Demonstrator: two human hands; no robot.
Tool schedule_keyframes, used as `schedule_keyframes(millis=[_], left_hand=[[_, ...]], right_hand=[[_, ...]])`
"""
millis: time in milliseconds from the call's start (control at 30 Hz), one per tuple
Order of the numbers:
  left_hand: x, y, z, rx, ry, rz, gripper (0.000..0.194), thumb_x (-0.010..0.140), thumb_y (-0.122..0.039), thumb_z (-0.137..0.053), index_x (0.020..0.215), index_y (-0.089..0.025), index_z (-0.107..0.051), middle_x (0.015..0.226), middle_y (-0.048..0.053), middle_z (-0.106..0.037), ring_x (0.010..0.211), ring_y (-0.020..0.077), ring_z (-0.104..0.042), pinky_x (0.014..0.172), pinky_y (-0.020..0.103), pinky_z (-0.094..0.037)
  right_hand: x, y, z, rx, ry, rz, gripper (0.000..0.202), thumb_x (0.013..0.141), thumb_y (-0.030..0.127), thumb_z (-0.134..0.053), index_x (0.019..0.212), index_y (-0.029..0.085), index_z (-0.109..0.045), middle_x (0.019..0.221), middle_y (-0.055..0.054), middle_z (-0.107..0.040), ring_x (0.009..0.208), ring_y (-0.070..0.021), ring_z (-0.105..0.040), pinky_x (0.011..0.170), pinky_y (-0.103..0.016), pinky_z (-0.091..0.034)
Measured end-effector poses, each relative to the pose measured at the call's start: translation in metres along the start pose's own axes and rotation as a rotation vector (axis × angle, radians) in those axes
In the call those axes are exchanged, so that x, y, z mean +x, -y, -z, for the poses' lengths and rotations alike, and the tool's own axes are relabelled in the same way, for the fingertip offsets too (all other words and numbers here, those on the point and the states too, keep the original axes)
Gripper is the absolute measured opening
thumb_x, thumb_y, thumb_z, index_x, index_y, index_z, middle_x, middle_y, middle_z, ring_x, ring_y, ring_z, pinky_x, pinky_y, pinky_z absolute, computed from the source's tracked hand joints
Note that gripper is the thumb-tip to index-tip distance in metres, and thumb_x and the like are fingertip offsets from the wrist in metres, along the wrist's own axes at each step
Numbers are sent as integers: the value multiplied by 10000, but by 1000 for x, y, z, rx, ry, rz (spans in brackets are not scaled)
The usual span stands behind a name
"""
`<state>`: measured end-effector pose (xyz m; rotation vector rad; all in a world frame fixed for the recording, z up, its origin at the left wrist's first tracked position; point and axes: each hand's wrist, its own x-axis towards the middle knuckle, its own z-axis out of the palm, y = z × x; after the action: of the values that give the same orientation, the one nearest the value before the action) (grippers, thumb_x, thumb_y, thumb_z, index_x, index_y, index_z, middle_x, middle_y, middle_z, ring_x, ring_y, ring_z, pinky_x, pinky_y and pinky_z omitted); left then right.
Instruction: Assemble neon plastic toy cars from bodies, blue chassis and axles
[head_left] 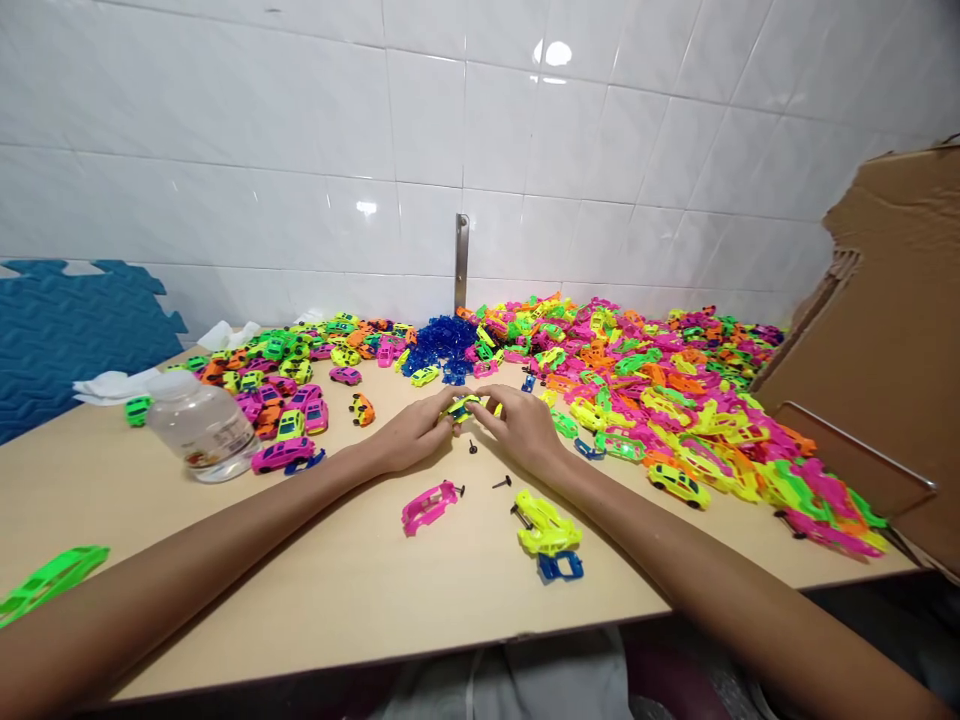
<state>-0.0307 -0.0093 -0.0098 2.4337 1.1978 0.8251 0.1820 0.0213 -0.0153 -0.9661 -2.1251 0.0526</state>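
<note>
Hands meet just in front of the blue parts heap (439,345): our left hand (412,435) and right hand (521,425) both pinch one yellow toy car (461,406) between closed fingertips. We judge many cars finished, left of this heap (285,375), but a far bigger pile of loose shells (675,390) right of it remains.

No readable text anywhere. Only candidate is the label on the clear plastic bottle (201,428) lying on the table (360,580) — a white band with some red and dark print, too small and blurred to make out. Toy car parts, cardboard (892,330) and wall tiles (300,130) carry no markings — no numbers, brands or signs visible.
</note>
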Motion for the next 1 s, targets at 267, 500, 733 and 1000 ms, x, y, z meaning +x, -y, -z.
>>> schedule_keyframes(millis=[267,500,733,1000], left_hand=[[3,4,0,-63,-6,27,315,992,-280,-377,1265,-207,-516,944,31,-706,909,222,-653,841,334,-452],[7,2,1,-122,17,18,276,998,-302,-392,1137,-191,-602,935,28,-690,932,217,-636,877,327,-443],[7,4,-3,-135,-7,30,308,1002,-277,-361,1163,-173,-602,877,26,-685,901,212,-639,874,331,-447],[8,6,-5,-128,20,37,280,975,-245,-389,1160,-184,-590,907,21,-675,909,205,-625,888,333,-452]], right_hand=[[1,1,-3,-31,24,-56,325,961,450,-622,756,200,-653,754,-4,-703,680,-140,-608,609,-267,-294],[2,-1,-3,-2,62,-100,376,936,440,-627,656,194,-581,629,17,-631,587,-120,-543,563,-264,-251],[4,-1,-2,58,75,-97,336,926,439,-624,696,194,-628,674,0,-661,629,-133,-569,584,-254,-280],[7,-6,-1,135,135,-154,266,896,390,-655,729,184,-671,717,-13,-689,652,-138,-580,589,-246,-307]])
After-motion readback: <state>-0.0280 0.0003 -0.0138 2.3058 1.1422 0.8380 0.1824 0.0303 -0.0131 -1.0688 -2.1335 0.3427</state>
